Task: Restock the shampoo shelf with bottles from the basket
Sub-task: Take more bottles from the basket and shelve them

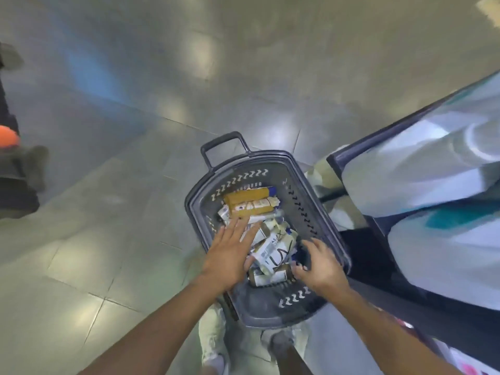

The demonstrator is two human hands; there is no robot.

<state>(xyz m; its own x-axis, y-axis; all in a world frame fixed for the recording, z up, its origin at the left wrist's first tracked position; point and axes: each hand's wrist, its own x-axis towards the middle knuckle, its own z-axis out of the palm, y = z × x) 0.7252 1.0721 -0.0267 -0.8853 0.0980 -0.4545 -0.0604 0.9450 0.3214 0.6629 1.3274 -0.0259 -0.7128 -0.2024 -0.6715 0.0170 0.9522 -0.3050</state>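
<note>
A dark grey plastic basket (pixel 319 207) with a pull handle stands on the tiled floor below me. Inside lie several white bottles (pixel 270 250) jumbled together, and gold-capped ones (pixel 249 203) at its far end. My left hand (pixel 230 253) reaches into the basket with straight, spread fingers lying over the white bottles. My right hand (pixel 319 263) is at the basket's right side with curled fingers around something dark; what it is I cannot make out. The shelf (pixel 422 169) with blurred white and teal bottles runs along the right.
Grey glossy floor tiles (pixel 113 239) stretch to the left and ahead. At the far left edge stands another person's legs (pixel 16 169) with something orange. My own feet (pixel 243 347) are just under the basket.
</note>
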